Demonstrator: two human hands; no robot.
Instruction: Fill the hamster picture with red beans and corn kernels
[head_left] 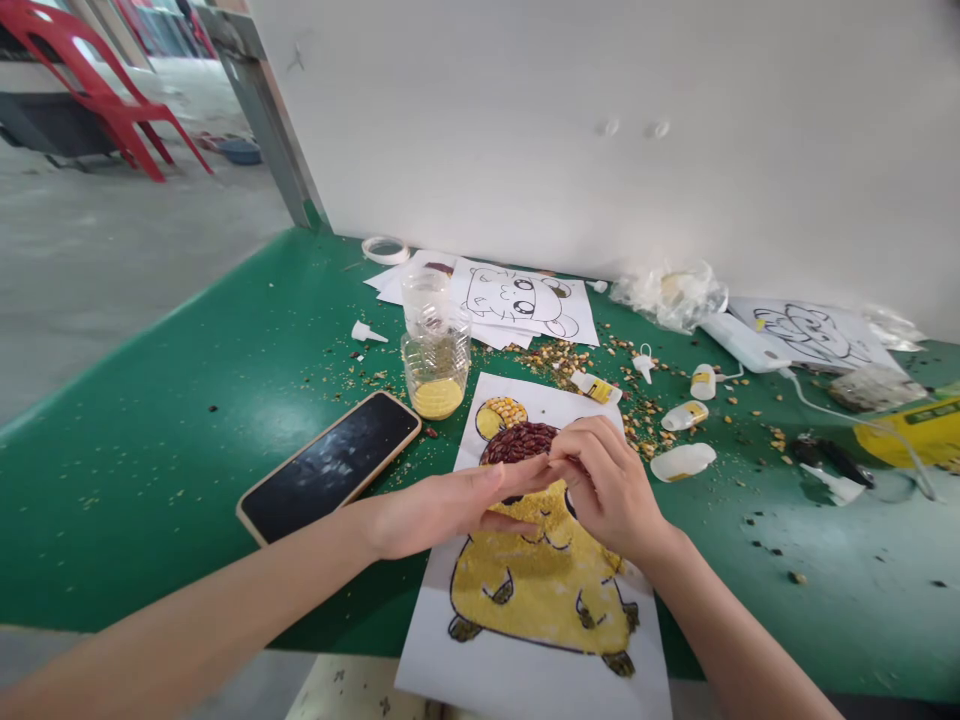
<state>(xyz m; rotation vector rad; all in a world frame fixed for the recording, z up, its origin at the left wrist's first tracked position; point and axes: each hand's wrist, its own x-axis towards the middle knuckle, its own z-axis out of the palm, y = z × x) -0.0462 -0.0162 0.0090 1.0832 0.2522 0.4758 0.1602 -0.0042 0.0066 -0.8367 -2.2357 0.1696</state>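
Meeting over the picture [540, 600], left hand [457, 510] outstretched, right hand [606, 492] curled

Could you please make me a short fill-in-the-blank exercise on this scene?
1. The left hand and the right hand are over a sheet showing an animal with a mostly ____ body.
2. The phone lies left of the sheet with its screen facing ____.
3. Beneath the sheet and the phone is a table whose top is coloured ____.
4. The plastic chair in the background is ____.

Missing words: yellow; up; green; red.
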